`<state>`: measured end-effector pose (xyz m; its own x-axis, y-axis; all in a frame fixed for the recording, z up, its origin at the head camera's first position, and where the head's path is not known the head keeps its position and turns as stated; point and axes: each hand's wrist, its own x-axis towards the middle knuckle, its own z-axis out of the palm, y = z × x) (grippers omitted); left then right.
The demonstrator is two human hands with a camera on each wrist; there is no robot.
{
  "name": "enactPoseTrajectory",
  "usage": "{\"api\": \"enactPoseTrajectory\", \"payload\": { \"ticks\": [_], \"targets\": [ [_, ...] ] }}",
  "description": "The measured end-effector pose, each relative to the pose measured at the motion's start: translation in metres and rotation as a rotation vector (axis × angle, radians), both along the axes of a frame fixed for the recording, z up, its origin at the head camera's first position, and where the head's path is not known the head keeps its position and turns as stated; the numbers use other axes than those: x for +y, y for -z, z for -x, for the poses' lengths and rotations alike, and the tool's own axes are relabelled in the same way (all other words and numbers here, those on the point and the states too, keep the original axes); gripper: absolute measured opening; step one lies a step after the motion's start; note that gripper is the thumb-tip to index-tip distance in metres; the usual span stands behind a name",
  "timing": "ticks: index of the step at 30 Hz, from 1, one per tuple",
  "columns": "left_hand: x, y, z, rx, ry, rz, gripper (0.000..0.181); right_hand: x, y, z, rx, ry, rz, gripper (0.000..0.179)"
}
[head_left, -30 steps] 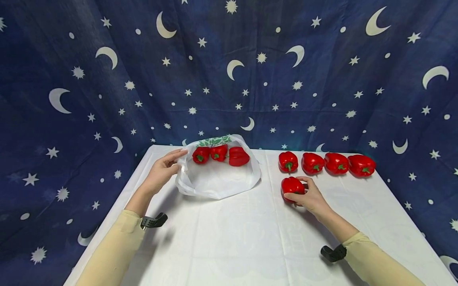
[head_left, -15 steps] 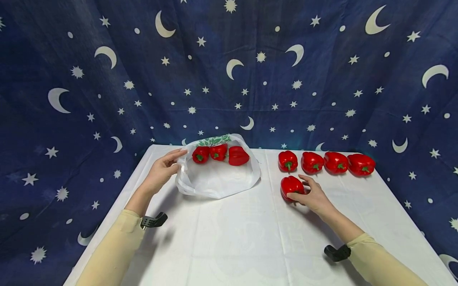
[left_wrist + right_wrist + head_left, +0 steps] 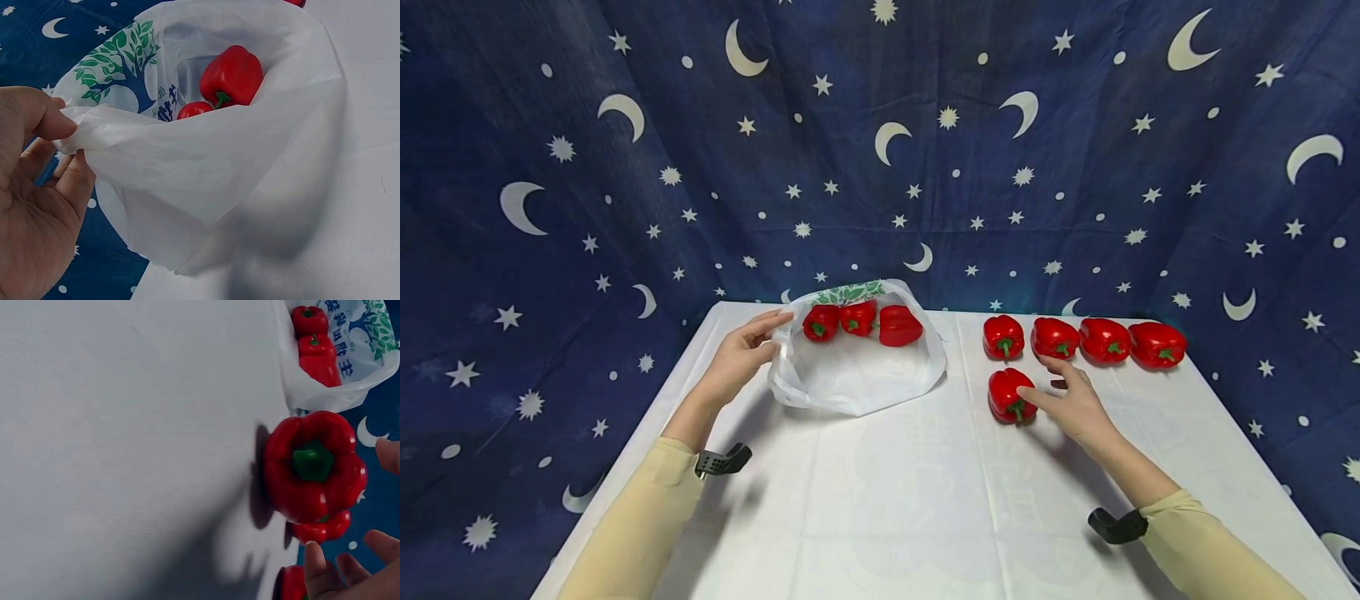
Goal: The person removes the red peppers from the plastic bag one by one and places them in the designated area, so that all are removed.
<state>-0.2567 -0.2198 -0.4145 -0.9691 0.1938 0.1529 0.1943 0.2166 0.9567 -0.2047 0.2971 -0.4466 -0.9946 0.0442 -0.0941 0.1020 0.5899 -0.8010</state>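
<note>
your left hand (image 3: 735, 360) pinches the bag (image 3: 169, 156) by its rim, probably to hold the mouth wide around three peppers (image 3: 900, 326); your right hand (image 3: 1079, 407), fingers spread and gripping nothing, hovers beside the near pepper (image 3: 1006, 390), apart from the back row (image 3: 1104, 342).

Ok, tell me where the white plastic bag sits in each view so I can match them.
Head: the white plastic bag is near the middle, its left edge held by the left hand.
Left wrist: the bag fills the middle and top.
Right wrist: top right corner, partly cut off.
Shared landmark: the green leafy print on the bag.
</note>
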Motion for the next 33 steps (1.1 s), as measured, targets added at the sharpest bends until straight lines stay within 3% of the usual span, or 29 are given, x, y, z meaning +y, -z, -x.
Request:
{"api": "enactPoseTrajectory", "payload": {
  "ticks": [5, 10, 21, 33],
  "targets": [
    [0.002, -0.002, 0.001, 0.001, 0.0, -0.001, 0.051, -0.007, -0.011, -0.002, 0.133, -0.031, -0.031, 0.085],
    [0.003, -0.005, 0.002, -0.006, -0.007, -0.015, 0.051, -0.024, -0.022, -0.002, 0.187, -0.103, -0.01, 0.079],
    [0.006, -0.008, 0.005, -0.013, -0.034, -0.012, 0.052, -0.075, -0.028, 0.003, 0.1, -0.275, 0.046, 0.071],
    [0.007, -0.007, 0.005, -0.014, -0.035, -0.036, 0.052, -0.139, -0.025, 0.026, 0.039, -0.442, 0.129, 0.072]
  ]
}}
